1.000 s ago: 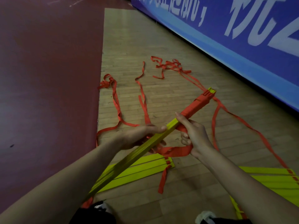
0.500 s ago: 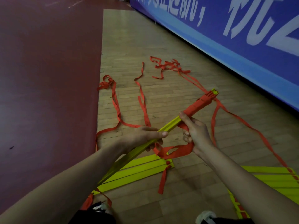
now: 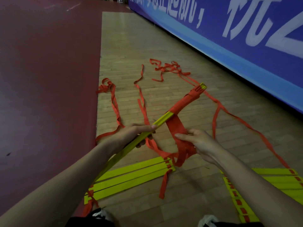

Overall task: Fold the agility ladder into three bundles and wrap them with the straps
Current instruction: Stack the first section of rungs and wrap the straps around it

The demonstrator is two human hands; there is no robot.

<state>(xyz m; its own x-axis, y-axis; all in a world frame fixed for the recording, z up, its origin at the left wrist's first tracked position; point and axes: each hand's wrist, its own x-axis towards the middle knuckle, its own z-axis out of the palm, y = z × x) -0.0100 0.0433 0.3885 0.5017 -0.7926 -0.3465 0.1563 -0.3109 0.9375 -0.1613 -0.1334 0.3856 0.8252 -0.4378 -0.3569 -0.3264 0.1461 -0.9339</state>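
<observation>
Step in hand: we judge that we are winding the red webbing strap (image 3: 176, 126) round the held bundle of flat yellow plastic rungs (image 3: 162, 120), whose far end is already covered in red turns.
Left hand: our left hand (image 3: 139, 133) curls its fingers round the yellow middle of the bundle and holds it slanted above the floor.
Right hand: our right hand (image 3: 201, 143) grasps the strap, thumb on top, with the band drawn from the bundle toward us.
Doing it well: we should pull the strap flat and taut, lay each turn just beside the last, and square the rungs so none slips out.
Other rungs: a second set of yellow rungs (image 3: 131, 176) lies flat under our hands and a third set (image 3: 275, 182) lies at the right edge, both unwrapped.
Surface: a pale wooden plank floor (image 3: 131, 46) with loose red straps (image 3: 114, 102) trailing over it, and dark red flooring (image 3: 49, 79) to the left.
Room: a blue banner with white characters (image 3: 246, 38) runs along the right.
</observation>
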